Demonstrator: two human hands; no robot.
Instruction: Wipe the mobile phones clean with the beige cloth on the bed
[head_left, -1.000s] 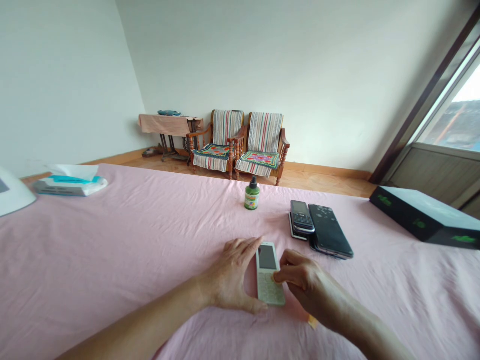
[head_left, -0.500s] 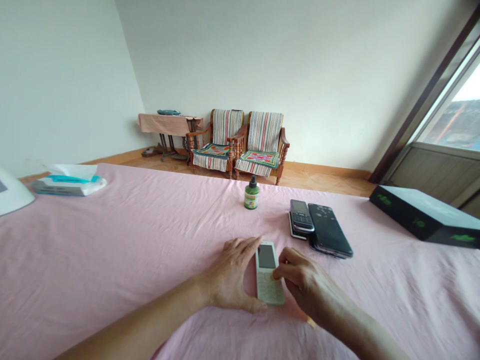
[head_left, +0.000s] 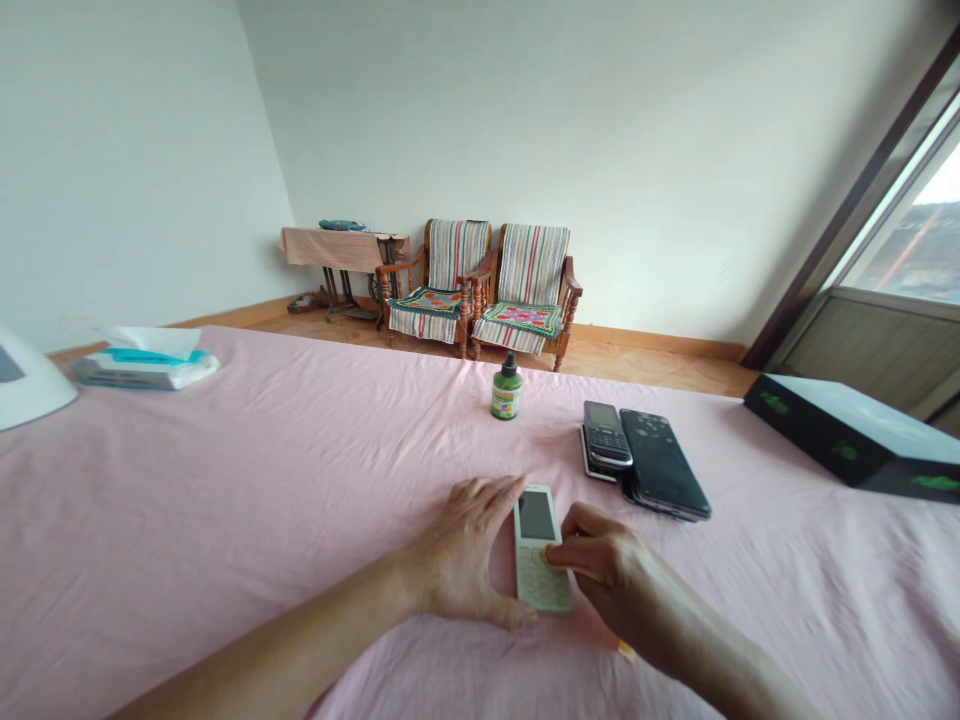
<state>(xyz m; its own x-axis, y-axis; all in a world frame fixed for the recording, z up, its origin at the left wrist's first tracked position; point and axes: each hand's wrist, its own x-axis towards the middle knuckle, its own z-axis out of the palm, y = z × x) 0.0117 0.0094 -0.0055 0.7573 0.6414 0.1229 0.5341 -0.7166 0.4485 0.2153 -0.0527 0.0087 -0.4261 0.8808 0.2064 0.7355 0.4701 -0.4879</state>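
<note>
A white keypad phone (head_left: 543, 575) lies face up on the pink cloth, its screen away from me. My left hand (head_left: 469, 555) braces it along the left side, with fingertips at the top corner and the thumb at the bottom edge. Over the keys, my right hand (head_left: 604, 550) is closed in a pinch, its fingertips on the upper keypad. What those fingers hold is hidden. A small orange-yellow end (head_left: 625, 651) shows below the right hand; whether it belongs to something in the grip is unclear.
To the right lie a dark keypad phone (head_left: 607, 440) stacked on another device and a black smartphone (head_left: 664, 460). A green bottle (head_left: 507, 390) stands ahead. A black-sided box (head_left: 847, 435) sits far right, a tissue pack (head_left: 146, 368) far left. Two chairs (head_left: 517, 290) stand beyond.
The whole view has shifted very slightly. My left hand stays around the phone, and my right fingertips remain on the keypad with hardly any visible movement.
</note>
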